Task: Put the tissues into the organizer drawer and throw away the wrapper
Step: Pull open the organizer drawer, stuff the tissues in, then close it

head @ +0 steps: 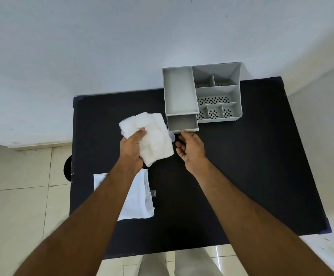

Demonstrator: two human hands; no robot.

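Observation:
A soft stack of white tissues (154, 136) is held above the black table by my left hand (132, 148), thumb on top. The grey organizer (218, 90) stands at the table's back, right of centre. Its lower drawer (182, 123) is pulled out toward me and looks empty. My right hand (191, 147) is just in front of the drawer, fingers apart, fingertips at the drawer's front lip, holding nothing. The white plastic wrapper (140, 198) lies flat on the table under my left forearm, partly hidden by it.
The black table (241, 176) stands against a white wall. The organizer's top has a deep tray on the left and several small perforated compartments on the right. A dark round object (68, 169) shows on the tiled floor at the table's left edge.

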